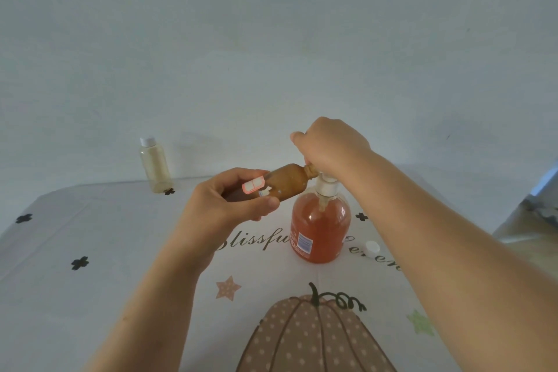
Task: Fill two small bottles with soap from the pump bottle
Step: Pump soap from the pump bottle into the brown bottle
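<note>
Head cam: gripping the amber small bottle in the left hand, fingers and thumb wrapped round it, tipped nearly sideways, open neck right at the pump spout. Clamping the right hand over the top of the pump bottle, fingers curled round the pump head. Orange soap inside, standing mid worktop. Far left, well apart: capped pale bottle, upright. Loose white cap near the pump bottle's right.
</note>
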Tool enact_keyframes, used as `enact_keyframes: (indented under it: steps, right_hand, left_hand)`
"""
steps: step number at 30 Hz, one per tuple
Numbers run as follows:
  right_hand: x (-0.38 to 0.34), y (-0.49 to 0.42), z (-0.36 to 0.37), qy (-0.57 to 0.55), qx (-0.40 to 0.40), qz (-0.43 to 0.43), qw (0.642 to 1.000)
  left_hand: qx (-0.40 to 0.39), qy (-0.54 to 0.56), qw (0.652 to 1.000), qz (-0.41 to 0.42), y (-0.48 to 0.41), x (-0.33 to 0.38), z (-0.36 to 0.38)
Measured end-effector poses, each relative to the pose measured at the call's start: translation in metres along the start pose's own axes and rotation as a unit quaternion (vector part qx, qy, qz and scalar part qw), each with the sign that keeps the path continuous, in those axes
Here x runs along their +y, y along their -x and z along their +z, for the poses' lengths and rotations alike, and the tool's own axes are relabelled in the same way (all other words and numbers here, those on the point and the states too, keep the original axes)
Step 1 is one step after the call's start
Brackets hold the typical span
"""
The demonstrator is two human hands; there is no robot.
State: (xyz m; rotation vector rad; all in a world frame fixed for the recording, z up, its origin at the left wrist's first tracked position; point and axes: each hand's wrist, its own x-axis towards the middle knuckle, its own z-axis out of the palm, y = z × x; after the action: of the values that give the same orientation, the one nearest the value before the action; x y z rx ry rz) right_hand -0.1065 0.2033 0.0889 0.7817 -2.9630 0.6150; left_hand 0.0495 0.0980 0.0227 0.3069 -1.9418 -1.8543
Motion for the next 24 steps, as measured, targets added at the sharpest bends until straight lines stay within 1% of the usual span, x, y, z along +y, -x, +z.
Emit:
enact_keyframes:
  steps: [5,12,18,24]
  right_hand:
    - [-0.006,-0.002,-0.009,0.045,0.006,-0.011,0.999]
    - [-0.002,-0.002,-0.006,-0.006,-0.020,0.014,1.000]
    - [0.003,-0.003,0.005,-0.012,-0.001,0.004,1.000]
    - [0.002,-0.002,0.005,-0.013,0.004,0.001,1.000]
  left_hand:
    - [0.015,0.015,1.000,0.002,0.001,0.003,0.001]
    - [0.001,0.019,1.000,-0.006,0.001,0.002,0.004]
    - [-0.005,-0.012,1.000,-0.015,-0.002,-0.001,-0.001]
    - [0.002,-0.007,1.000,-0.016,-0.001,0.000,0.000]
